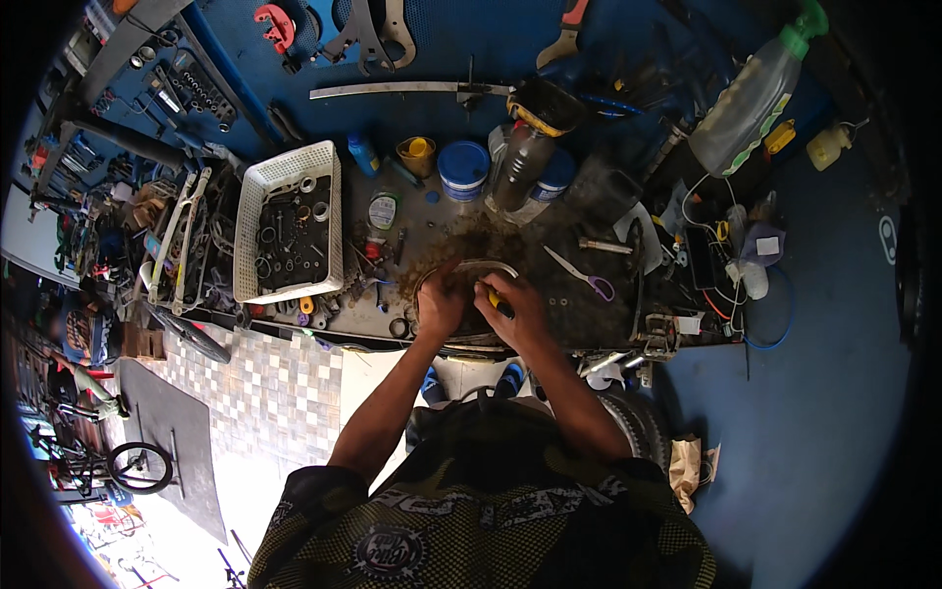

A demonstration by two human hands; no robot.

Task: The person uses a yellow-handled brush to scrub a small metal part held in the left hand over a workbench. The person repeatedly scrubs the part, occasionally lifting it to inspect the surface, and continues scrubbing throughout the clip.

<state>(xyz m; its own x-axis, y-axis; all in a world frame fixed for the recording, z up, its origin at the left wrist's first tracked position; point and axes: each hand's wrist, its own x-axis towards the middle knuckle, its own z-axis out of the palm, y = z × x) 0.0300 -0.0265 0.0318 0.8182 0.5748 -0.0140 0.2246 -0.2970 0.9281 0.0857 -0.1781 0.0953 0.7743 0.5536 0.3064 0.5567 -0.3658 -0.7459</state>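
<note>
A blue wall [422, 114] backs the cluttered workbench [579, 329]; bright light [255, 471] washes the checkered tile floor [255, 383].

Left forearm [385, 417] and right forearm [577, 401] angle inward, converging ahead of the torso. Hands level, near each other, small gap between. Left hand [441, 308] back up, finger detail too dark to read. Right hand [522, 312] tilted inward, fingers curled in a grip.
</note>
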